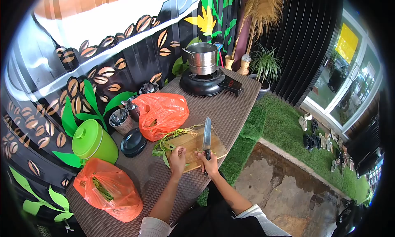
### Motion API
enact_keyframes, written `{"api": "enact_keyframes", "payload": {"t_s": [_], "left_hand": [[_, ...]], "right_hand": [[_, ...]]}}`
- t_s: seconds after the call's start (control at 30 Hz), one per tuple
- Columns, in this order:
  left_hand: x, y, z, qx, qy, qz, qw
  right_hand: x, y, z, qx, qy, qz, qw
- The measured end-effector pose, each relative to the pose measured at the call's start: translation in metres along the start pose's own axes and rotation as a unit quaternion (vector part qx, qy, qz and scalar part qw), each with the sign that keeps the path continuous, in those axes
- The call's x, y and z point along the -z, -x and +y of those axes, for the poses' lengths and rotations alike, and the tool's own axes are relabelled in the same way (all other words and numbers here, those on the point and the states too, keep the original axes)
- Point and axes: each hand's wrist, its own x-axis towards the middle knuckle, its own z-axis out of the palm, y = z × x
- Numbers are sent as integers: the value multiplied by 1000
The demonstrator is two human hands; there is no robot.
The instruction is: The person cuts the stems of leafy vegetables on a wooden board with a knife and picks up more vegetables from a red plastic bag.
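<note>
My right hand (210,163) is wrapped round the black handle of a kitchen knife (207,134), its blade pointing away from me above the cutting board (195,144). My left hand (177,158) is at the board's left side with its fingers curled together; whatever they may hold is too small to make out. Beside and beyond it, leafy green stems (163,145) lie across the board's left and far edges, some overhanging onto the table. Just past the stems sits an orange plastic bag (162,113).
On the brown woven-texture table (164,187) stand another orange bag (109,191) with green stems, a lidded green container (94,140), a black lid (133,142), and cups of cutlery (120,120). A steel pot (202,58) rests on a portable stove (201,83) at the far end.
</note>
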Motion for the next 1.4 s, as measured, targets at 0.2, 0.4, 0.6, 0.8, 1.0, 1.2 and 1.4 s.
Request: {"api": "enact_keyframes", "payload": {"t_s": [0.2, 0.4, 0.6, 0.8, 1.0, 1.2, 1.4], "left_hand": [[-10, 11, 20, 209, 223, -30, 952], [-10, 20, 7, 295, 504, -131, 801], [-12, 26, -3, 340, 574, -128, 733], [-14, 27, 1, 290, 587, -160, 739], [-14, 25, 12, 341, 545, -145, 752], [-16, 30, 18, 358, 546, -94, 752], [-13, 23, 7, 306, 589, -105, 740]], "right_hand": [[-8, 1, -6, 27, -18, -21, 999], [-6, 2, -2, 11, -3, -24, 1000], [-6, 4, 0, -33, -44, -29, 998], [-9, 6, -2, -49, -91, -22, 994], [-5, 10, 4, -64, -73, -60, 993], [-2, 12, 11, -67, -50, -74, 994], [3, 20, 13, 10, 70, -67, 995]]}}
